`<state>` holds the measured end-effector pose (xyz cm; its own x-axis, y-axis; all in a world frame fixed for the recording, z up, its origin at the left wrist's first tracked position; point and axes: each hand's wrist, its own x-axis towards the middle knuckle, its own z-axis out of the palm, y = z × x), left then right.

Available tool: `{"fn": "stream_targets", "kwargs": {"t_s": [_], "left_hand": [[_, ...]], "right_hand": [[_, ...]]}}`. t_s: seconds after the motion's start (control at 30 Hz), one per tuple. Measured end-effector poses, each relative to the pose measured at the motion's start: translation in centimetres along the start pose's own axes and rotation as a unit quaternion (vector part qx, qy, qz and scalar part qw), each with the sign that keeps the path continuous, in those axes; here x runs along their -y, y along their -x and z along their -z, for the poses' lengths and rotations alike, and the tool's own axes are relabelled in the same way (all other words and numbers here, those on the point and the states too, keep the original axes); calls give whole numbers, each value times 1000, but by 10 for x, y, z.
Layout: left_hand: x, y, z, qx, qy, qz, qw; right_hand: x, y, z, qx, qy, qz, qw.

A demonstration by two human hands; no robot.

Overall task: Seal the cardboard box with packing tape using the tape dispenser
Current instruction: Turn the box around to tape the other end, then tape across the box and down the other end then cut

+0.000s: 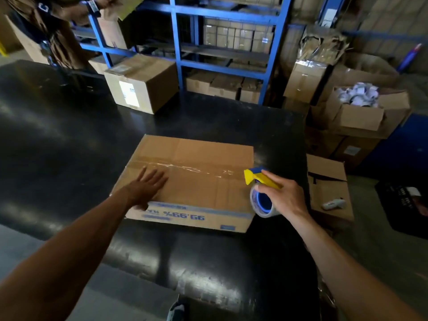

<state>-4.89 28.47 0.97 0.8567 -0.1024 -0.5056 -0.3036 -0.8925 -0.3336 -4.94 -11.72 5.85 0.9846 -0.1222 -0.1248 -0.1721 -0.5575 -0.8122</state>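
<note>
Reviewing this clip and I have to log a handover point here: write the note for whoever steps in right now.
Left hand: flat, fingers spread, pressing on the cardboard box near its left end.
Right hand: gripping the tape dispenser at the box's right edge.
The box lies on the black table, flaps closed.
Done: a strip of clear packing tape runs along the centre seam, from the left end to the right edge.
Left: cut the tape at the right edge and press the end down. Whether it wraps down the sides is not visible.

arms: both bare to frame edge | sleeves: none visible | hands: ungloved, no rings seen
</note>
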Motion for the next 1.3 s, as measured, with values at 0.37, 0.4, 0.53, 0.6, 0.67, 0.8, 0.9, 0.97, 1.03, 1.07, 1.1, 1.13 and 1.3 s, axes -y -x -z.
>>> {"fn": "stream_targets", "kwargs": {"t_s": [0.37,0.4,0.53,0.6,0.67,0.8,0.9,0.97,1.03,1.07,1.1,1.13,1.3], "left_hand": [[-209,-67,102,-17,360,86,929],[-213,-67,100,-28,353,91,931],[-211,-69,95,-51,339,86,935],[-208,-72,96,-44,320,74,944],[-198,-74,97,-27,285,51,957],[-156,-74,87,-37,176,-58,982],[-106,-73,78,-43,84,-174,980],[-78,-71,74,-34,40,-224,973],[-72,-72,72,-25,30,-246,968],[-77,-74,70,-24,54,-242,968],[-86,-74,68,-25,89,-229,969],[-96,-73,66,-30,118,-209,970],[-123,-78,35,-153,152,-164,963]], "right_hand": [[20,-8,15,-115,-16,-68,991],[17,-7,20,-122,-11,-68,990],[9,-5,25,-140,-21,-89,986],[7,-1,21,-146,-25,-106,983],[8,3,15,-135,-32,-105,985],[12,9,3,-104,-52,-110,987],[20,8,-11,-86,-43,-102,990],[24,7,-21,-82,-49,-100,990],[27,7,-29,-84,-54,-94,991],[28,7,-32,-85,-54,-93,991],[29,8,-36,-85,-55,-93,991],[30,9,-38,-84,-54,-94,991],[28,11,-41,-81,-48,-102,990]]}}
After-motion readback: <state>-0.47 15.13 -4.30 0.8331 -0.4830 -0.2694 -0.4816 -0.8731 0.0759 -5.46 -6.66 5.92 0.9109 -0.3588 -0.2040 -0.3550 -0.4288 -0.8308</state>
